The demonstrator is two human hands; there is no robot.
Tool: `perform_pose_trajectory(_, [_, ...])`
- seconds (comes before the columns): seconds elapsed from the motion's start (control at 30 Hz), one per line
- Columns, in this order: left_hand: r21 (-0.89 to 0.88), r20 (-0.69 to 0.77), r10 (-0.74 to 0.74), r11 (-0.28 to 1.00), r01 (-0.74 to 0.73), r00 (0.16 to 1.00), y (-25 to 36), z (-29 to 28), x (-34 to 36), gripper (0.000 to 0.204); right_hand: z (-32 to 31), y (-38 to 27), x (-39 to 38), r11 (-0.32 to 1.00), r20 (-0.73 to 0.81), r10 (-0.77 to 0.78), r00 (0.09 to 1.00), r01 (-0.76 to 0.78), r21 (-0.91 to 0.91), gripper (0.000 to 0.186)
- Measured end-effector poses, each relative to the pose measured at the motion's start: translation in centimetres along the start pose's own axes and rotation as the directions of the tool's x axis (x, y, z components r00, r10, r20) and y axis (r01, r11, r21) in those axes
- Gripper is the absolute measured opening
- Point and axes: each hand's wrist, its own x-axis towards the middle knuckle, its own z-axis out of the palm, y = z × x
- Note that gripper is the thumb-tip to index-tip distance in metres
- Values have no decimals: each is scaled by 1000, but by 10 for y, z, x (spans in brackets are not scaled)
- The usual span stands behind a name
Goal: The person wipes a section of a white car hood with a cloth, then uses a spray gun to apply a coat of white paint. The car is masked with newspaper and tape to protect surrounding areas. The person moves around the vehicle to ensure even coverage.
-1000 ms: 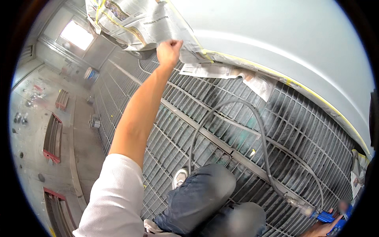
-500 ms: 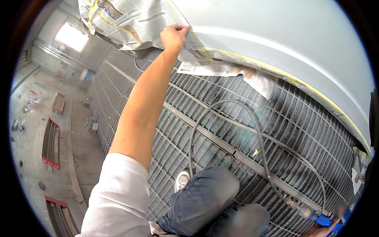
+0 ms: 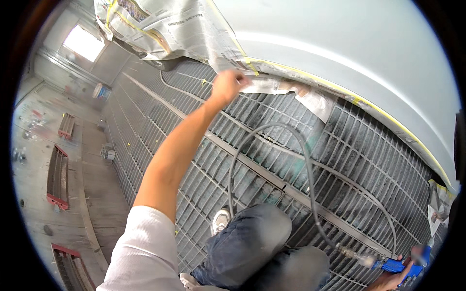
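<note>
My left hand (image 3: 228, 88) is at the lower edge of the newspaper masking sheet (image 3: 182, 36), slightly blurred, its fingers curled together. Whether paper is pinched in them is hidden. Yellow masking tape (image 3: 228, 26) runs down the sheet's border against a pale grey vehicle panel (image 3: 340, 43). Below the panel, a loose strip of newspaper (image 3: 315, 103) hangs over the floor grating. At the lower right, my right hand (image 3: 392, 280) is wrapped around a blue air gun (image 3: 412, 271), partly cut off by the picture's rim and joined to a grey hose (image 3: 310, 179).
Metal floor grating (image 3: 340, 155) spreads beneath the hose loop and my bent knees (image 3: 257, 228). Yellow tape (image 3: 388, 114) follows the panel's lower edge. Red-ended racks (image 3: 58, 177) stand along the left, and a pail (image 3: 101, 91) is near the far wall.
My left hand has moved down from the newspaper's taped side to its lower edge. The blue air gun in my right hand has risen slightly and come further into view.
</note>
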Motion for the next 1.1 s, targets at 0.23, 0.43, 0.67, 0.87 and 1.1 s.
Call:
perform_pose_trajectory(0.23, [-83, 566, 625, 692, -717, 537, 51, 118, -130, 92, 36, -7, -40, 983, 527, 179, 831, -165, -74, 50])
perform_pose_trajectory(0.43, [88, 615, 602, 590, -802, 510, 30, 133, -172, 31, 113, -21, -109, 927, 833, 288, 472, -355, -119, 46])
perform_pose_trajectory(0.67, [178, 468, 491, 762, -622, 735, -65, 48, -201, 28, 225, -32, -199, 937, 930, 206, 304, -337, -97, 32])
perform_pose_trajectory(0.87, [189, 466, 266, 902, -388, 844, -112, -21, -221, 24, 272, -20, -241, 947, 958, 173, 228, -306, -98, 25])
perform_pose_trajectory(1.1, [96, 383, 363, 899, -427, 850, -81, -17, -222, 25, 229, -6, -204, 956, 845, 180, 503, -292, -30, 22])
